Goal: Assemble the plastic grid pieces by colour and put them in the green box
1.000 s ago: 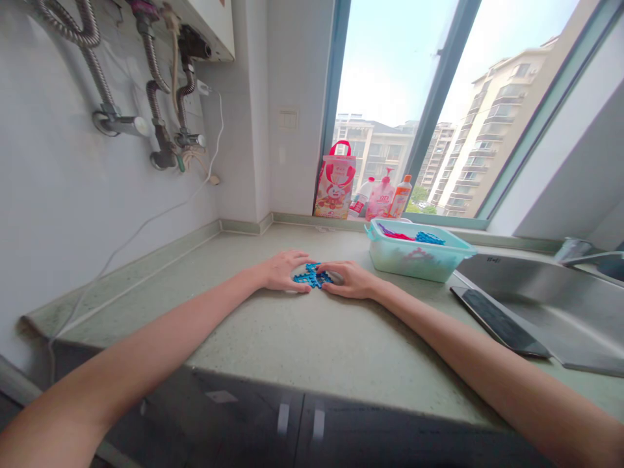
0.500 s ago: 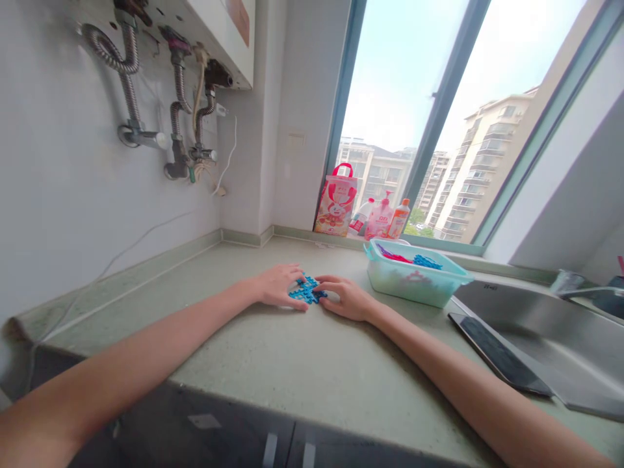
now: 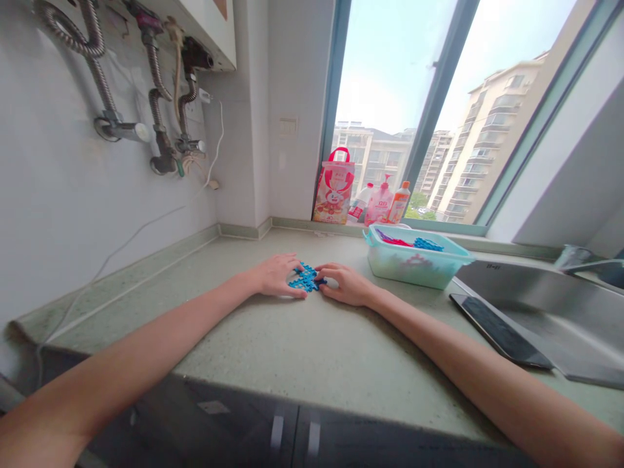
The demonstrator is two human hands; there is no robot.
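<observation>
A small cluster of blue plastic snowflake pieces (image 3: 305, 279) lies on the pale green countertop (image 3: 302, 338). My left hand (image 3: 275, 274) rests on its left side, fingers curled round the pieces. From the right, my right hand (image 3: 347, 285) pinches the cluster's edge with its fingertips. Both hands touch the blue cluster and hold it between them on the counter.
A mint-green tub (image 3: 414, 260) holding red and blue pieces stands right of my hands. A steel sink (image 3: 546, 305) with a dark phone (image 3: 497, 328) on its rim lies further right. A red bag (image 3: 334, 188) and bottles (image 3: 385, 201) line the windowsill. Pipes (image 3: 160, 123) hang on the left wall.
My hands stay on the blue cluster, with the fingers shifting slightly closer together. The camera view tilted a little down and back up.
</observation>
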